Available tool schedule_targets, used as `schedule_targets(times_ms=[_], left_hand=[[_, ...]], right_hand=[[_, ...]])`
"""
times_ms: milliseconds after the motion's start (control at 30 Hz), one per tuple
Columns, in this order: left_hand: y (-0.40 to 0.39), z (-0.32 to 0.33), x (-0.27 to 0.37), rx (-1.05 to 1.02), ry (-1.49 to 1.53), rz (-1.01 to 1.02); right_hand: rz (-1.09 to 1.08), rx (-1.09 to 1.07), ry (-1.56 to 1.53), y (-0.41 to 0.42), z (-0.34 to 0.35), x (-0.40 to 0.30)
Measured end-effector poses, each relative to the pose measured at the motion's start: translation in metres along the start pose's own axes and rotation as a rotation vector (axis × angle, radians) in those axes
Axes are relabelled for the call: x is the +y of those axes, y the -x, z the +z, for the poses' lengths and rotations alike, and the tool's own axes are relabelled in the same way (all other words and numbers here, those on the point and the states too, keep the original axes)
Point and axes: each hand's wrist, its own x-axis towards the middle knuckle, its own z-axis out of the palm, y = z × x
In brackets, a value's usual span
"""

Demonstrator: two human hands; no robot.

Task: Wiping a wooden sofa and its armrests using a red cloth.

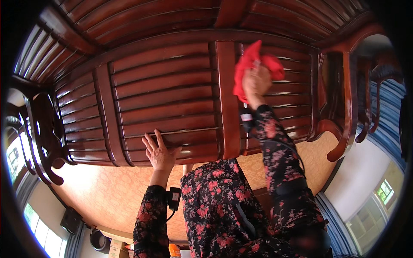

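Observation:
Before me stretches a dark reddish-brown slatted wooden bench (166, 93), glossy all over. My right hand (257, 80) grips a bunched red cloth (245, 69) over the slats of the right-hand seat section, just right of a broad wooden crosspiece (228, 100). Blur softens the hand and part of the cloth. My left hand (160, 156) rests with spread fingers on the front slats of the middle section and holds nothing. Small black devices are at both wrists, one on the left (174, 197) and one on the right (246, 116), each with a cable.
Curved wooden armrests close the bench at the left (35, 135) and right (350, 96). Behind the seat rises the slatted backrest (155, 16). Patterned orange-tan flooring (106, 187) lies in front. Blue curtains (384, 119) hang at right; a black speaker (71, 221) and cardboard boxes (117, 248) are at lower left.

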Motion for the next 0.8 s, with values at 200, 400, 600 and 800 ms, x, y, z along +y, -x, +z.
schedule_targets(times_ms=[200, 400, 600, 800], left_hand=[[0.002, -0.003, 0.008, 0.000, -0.017, 0.010], [0.003, -0.005, 0.003, -0.024, -0.033, -0.028], [0.001, -0.004, 0.010, -0.054, -0.091, 0.007], [0.001, -0.001, 0.007, -0.044, -0.105, 0.014]], right_hand=[[-0.864, 0.127, -0.280, 0.005, 0.009, -0.125], [-1.065, 0.082, -0.167, -0.054, -0.005, -0.030], [-0.287, 0.198, 0.188, -0.119, -0.019, 0.139], [-0.076, 0.095, 0.088, -0.070, -0.017, 0.168]])
